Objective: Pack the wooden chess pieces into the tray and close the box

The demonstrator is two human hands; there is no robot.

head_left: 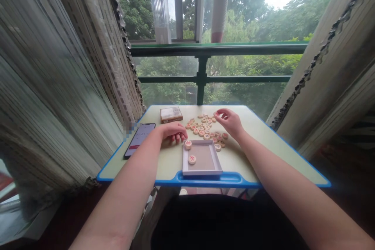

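Observation:
My right hand (230, 122) pinches a Chinese chess piece (216, 114) with red marking at the far right edge of a scattered group. Round wooden Chinese chess pieces (201, 133), several with red characters, lie loosely across the middle of the table. Beside the far left corner of a shallow white box tray (217, 160) rests my left hand (175, 130), its fingers loosely bent and apart, with nothing visible in them. Inside the tray, one piece (188, 145) sits in the far left corner and another (191, 159) lies nearer me, both with red characters facing up.
A small box (171, 114) with a pictured lid lies at the back left of the blue-edged table (275, 156). A phone showing a timer (140, 140) is by the left edge. Curtains flank both sides; a green railing (222, 49) and window stand behind.

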